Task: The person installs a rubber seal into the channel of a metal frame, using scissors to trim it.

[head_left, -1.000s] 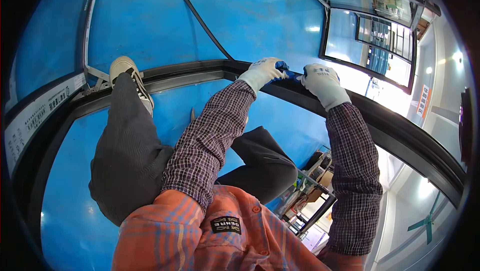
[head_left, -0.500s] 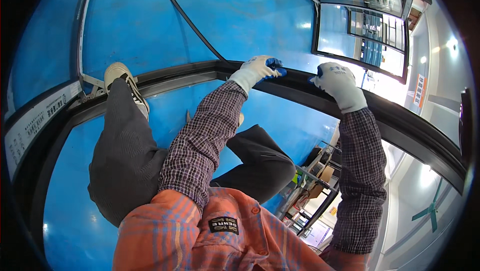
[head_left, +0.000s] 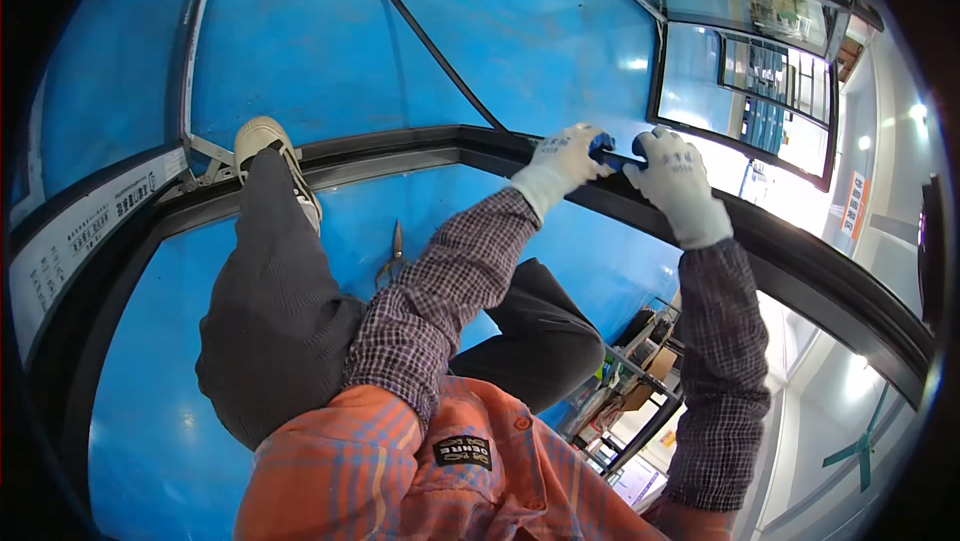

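Observation:
A large black window frame (head_left: 390, 144) stands around me over a blue surface. A long thin black strip (head_left: 425, 36) comes down from the top of the view and meets the frame left of my hands. My left hand (head_left: 565, 163), in a white glove with blue fingertips, has its fingers curled at the frame's upper edge, pinching the strip. Just right of it my right hand (head_left: 675, 181), gloved alike, is bent over the same edge, its thumb and fingers closed on the strip. The fingertips partly hide what they grip.
Scissors (head_left: 397, 253) lie on the blue surface inside the frame, beside my left forearm. My shoe (head_left: 268, 141) rests by the frame's left part, near a metal hinge arm (head_left: 212, 156). Another glazed window (head_left: 745, 81) stands open at upper right. A cluttered shelf (head_left: 640, 371) is at lower right.
My left hand has slid right along the frame, closer to my right hand, which stays nearly in place. The scissors have come into fuller view as my left forearm shifted. The whole view has moved slightly.

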`<state>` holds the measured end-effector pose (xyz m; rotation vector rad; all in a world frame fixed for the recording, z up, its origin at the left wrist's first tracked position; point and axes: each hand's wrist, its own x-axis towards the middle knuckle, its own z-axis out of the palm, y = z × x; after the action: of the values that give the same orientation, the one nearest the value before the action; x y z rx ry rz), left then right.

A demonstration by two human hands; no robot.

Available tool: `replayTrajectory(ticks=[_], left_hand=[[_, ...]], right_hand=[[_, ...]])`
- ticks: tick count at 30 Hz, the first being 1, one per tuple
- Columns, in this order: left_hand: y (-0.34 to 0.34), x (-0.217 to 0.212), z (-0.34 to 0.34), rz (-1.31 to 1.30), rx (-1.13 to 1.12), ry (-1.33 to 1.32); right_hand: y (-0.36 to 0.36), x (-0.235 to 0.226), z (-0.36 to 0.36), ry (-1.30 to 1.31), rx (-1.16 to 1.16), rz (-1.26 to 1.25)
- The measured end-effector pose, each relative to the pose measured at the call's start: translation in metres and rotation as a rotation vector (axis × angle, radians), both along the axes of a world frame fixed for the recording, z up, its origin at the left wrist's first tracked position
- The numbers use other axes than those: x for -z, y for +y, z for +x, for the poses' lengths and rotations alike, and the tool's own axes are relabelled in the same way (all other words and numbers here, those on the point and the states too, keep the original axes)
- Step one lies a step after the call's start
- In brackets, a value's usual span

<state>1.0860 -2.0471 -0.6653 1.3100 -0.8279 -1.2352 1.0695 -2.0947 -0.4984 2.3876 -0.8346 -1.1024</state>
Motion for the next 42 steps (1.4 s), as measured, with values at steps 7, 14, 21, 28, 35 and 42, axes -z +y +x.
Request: replayTrajectory(ticks=[7, 14, 21, 28, 35, 42], left_hand=[[0.009, -0.061, 0.063, -0.206, -0.579, 0.243], [0.063, -0.128, 0.108, -0.487, -0.416, 1.045], [0.057, -0.068, 0.163, -0.976, -0.815, 0.832], [0.037, 0.039, 0.142, -0.423, -0.682, 1.032], [0.033, 0.119, 0.101, -0.235, -0.733, 1.481], [0.048, 0.155, 0.036, -0.049, -0.928, 1.585]], right_hand=[[0.04, 0.024, -0.025, -1.032, 0.473, 0.272], [0.016, 0.1, -0.017, -1.729, 1.264, 1.227], [-0.035, 0.069, 0.01, -1.568, 1.09, 0.862], [0.017, -0.029, 0.029, -0.829, -0.376, 0.152], [0.018, 0.009, 0.031, -0.328, 0.149, 0.373], [0.011, 0.059, 0.027, -0.366, 0.116, 0.498]])
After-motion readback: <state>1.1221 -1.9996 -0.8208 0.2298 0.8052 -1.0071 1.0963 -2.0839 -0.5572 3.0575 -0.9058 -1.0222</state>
